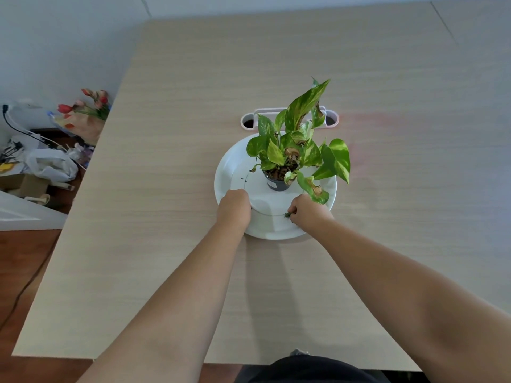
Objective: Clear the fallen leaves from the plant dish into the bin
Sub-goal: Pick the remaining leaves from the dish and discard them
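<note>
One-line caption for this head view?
Both hands, left and right, on the white dish under a potted plant, right pinching leaf debris.

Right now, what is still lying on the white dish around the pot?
On the white dish: the black pot, a few dark specks left of it. The right hand pinches a small green scrap. Both hands and overhanging leaves hide parts of the dish.

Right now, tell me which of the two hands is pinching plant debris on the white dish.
The right hand: a small dark green scrap sticks out of its closed fingers. The left hand only rests curled on the round white dish's rim, showing no leaf.
</note>
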The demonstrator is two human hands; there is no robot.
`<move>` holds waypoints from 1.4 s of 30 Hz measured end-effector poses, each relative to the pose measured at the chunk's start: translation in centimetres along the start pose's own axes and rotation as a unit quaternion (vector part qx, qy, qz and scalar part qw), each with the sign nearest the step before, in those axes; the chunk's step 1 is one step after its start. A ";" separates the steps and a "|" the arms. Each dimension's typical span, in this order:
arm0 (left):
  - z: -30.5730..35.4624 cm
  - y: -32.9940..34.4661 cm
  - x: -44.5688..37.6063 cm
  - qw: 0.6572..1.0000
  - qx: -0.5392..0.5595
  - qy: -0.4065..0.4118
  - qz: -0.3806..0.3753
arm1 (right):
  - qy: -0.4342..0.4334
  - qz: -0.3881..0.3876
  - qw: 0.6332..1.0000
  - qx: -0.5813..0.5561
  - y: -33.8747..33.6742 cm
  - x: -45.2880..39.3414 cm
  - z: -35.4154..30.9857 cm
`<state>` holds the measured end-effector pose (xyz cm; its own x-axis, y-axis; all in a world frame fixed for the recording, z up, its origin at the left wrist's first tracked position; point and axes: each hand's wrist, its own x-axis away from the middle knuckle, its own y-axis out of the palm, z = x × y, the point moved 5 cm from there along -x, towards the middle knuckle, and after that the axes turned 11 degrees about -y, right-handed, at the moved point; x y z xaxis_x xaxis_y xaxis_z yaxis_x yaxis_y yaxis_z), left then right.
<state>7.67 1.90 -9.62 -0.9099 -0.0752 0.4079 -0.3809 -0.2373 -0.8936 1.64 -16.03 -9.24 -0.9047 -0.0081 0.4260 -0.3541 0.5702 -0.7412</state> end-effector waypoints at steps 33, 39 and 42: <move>0.5 0.1 0.8 0.986 0.013 0.164 -0.013 | 0.037 0.138 0.952 -0.269 -2.7 1.6 1.6; 0.7 0.0 0.7 0.990 0.022 0.141 -0.015 | 0.046 0.138 0.950 -0.276 -2.6 1.5 1.6; 0.5 -0.1 0.3 0.992 0.056 0.109 -0.019 | 0.054 0.140 0.949 -0.278 -2.5 1.5 1.8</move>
<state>7.54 1.39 -9.33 -0.9141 0.1442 0.3790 -0.4054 -0.3433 -0.8472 0.75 -18.99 -7.66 -0.9047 0.2746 0.3257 0.1031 0.8829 -0.4580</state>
